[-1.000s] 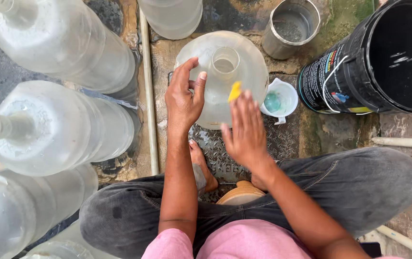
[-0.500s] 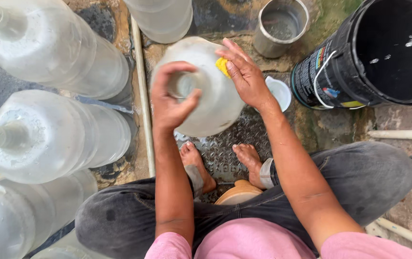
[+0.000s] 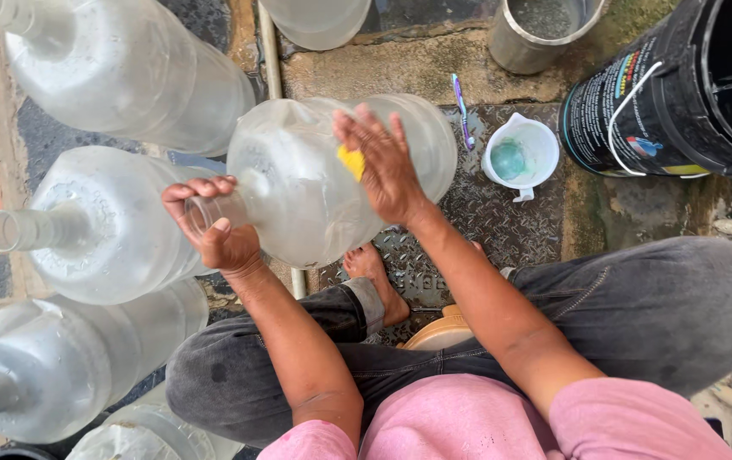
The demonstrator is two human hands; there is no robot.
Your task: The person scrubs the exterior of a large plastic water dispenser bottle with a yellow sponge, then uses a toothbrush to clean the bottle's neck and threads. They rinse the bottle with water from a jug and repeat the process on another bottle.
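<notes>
A large clear plastic water bottle (image 3: 323, 175) is held tipped on its side above a patterned metal plate (image 3: 502, 209), its long axis running from the neck at the left to the rounded base at the right. The neck is enclosed by the left hand (image 3: 212, 226), whose fingers are curled shut around the mouth. The right hand (image 3: 383, 162) is laid across the bottle's upper flank, fingers spread and pressed flat, and a small yellow scrubbing piece (image 3: 350, 162) is pinned beneath them against the plastic. The bottle's body thus lies directly under the right palm, while the neck end is nearer the left hand. To the left, several similar bottles (image 3: 119, 226) are laid on their sides, necks pointing left. To the right of the held bottle a small white cup (image 3: 521, 158) with blue-green liquid is seen, a purple toothbrush (image 3: 459, 106) beside it, a black bucket (image 3: 681, 85) further right, and a metal container (image 3: 545, 30) at the far edge.
</notes>
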